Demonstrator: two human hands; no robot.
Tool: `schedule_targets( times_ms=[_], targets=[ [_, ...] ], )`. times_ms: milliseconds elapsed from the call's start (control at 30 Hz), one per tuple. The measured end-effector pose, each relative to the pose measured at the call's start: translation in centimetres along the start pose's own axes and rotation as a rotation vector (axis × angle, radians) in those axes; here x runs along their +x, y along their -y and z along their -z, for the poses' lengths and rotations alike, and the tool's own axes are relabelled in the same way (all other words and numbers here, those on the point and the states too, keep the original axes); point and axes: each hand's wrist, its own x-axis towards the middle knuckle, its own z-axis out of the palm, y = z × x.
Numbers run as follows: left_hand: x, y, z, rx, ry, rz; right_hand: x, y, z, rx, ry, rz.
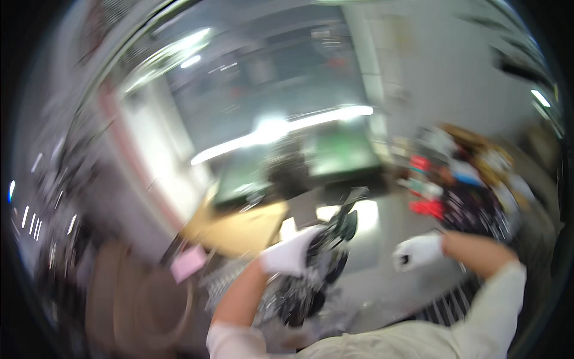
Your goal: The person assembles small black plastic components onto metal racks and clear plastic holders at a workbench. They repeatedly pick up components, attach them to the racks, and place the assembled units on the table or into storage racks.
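Note:
Motion blurs the whole head view. My left hand [290,252], in a white glove, is at the left side of a cluster of black parts [335,251], some with rounded dark ends, partly in clear wrapping. Its fingers are smeared and partly hidden by these parts, so I cannot tell whether it grips one. My right hand [418,251], also white-gloved, hangs apart over the grey tabletop [371,293] on the right. Its fingers look curled closed, with a small dark spot showing at them that I cannot make out.
A tan board [239,230] lies at the left of the table, with a pink sheet [188,263] near it. Two green panels [344,149] stand behind, under a bright light strip [281,133]. Red and mixed items [426,208] pile up at right. A brown chair [134,299] stands left.

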Motion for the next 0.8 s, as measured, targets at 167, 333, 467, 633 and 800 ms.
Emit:
schedule_targets(
  times_ms=[167,333,467,633,800],
  targets=[
    [-0.4,4.5,-6.4,-1.168,0.266,-0.069,2.8,10.4,1.9,-0.305,-1.052,0.135],
    [-0.1,-0.3,-6.4,-1.333,0.451,0.082,5.0,11.1,1.9,-0.124,-1.018,0.130],
    [0.4,0.0,-4.2,0.110,-0.108,-0.100,3.1,6.1,3.7,0.112,-0.271,0.046],
    [-0.8,0.5,-2.1,-0.041,-0.028,-0.014,0.7,5.7,1.7,-0.137,-0.103,-0.110],
    [-0.8,3.4,-6.0,-0.966,0.332,0.135,2.8,14.7,3.7,-1.022,-0.979,0.460]
  ],
)
